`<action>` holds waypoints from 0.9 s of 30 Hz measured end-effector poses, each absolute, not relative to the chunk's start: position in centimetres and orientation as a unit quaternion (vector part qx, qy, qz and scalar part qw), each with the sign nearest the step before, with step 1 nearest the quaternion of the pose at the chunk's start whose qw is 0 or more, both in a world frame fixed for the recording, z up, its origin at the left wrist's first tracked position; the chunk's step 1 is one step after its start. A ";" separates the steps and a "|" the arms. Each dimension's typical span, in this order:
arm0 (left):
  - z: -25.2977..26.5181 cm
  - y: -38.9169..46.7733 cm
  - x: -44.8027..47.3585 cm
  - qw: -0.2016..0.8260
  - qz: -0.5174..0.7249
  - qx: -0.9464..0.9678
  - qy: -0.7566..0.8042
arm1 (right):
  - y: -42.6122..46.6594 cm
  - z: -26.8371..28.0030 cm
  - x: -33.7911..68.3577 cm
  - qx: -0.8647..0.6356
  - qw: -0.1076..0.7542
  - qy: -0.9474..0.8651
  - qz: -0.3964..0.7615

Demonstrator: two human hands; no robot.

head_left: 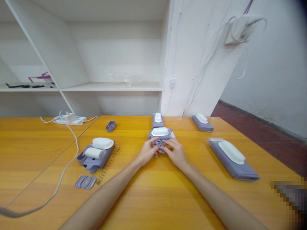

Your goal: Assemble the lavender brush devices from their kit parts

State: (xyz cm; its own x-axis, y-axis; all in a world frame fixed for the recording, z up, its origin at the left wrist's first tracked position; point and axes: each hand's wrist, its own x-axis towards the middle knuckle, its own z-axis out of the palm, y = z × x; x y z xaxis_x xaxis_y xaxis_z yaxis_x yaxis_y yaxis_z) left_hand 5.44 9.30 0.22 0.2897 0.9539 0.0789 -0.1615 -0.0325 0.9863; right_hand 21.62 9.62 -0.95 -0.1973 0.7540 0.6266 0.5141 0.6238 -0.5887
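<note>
Between my two hands, just above the wooden table, is a small grey-purple plastic piece with slots (pixel 160 144). My left hand (pixel 147 151) pinches it from the left. The fingers of my right hand (pixel 177 153) close on its right side. Directly behind my fingers lies a grey-purple plastic housing (pixel 151 134) bearing a white oval brush (pixel 160 131), with a metal coil spring (pixel 169 131) at its right end. My fingers partly hide that housing.
At left, another housing (pixel 105 159) carries white parts beside a long spring (pixel 109 163) and flat slotted pieces (pixel 85 182). More brush units stand behind (pixel 157 121) and right (pixel 201 123), (pixel 232 158). A small cup (pixel 110 126), power strip (pixel 72 119) and cable (pixel 72 163) lie left.
</note>
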 end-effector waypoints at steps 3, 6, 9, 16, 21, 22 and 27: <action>0.4 9.2 5.3 0.600 0.463 0.547 0.356 | 9.7 -0.9 21.7 -0.418 0.483 -0.756 0.139; 0.4 9.2 5.3 0.599 0.460 0.550 0.355 | 9.6 -0.7 21.6 -0.419 0.488 -0.752 0.148; 0.3 9.3 5.2 0.602 0.468 0.546 0.347 | 9.4 -0.5 21.5 -0.417 0.492 -0.746 0.168; 0.1 9.7 5.0 0.627 0.489 0.504 0.339 | 10.0 -0.6 21.9 -0.430 0.510 -0.678 0.309; 0.3 9.6 5.1 0.629 0.485 0.507 0.334 | 10.6 -0.7 22.1 -0.433 0.476 -0.649 0.406; 0.3 9.6 5.1 0.628 0.485 0.509 0.335 | 10.6 -0.6 22.1 -0.431 0.474 -0.645 0.417; 0.5 9.4 5.1 0.620 0.488 0.511 0.342 | 10.4 0.2 22.2 -0.424 0.454 -0.633 0.462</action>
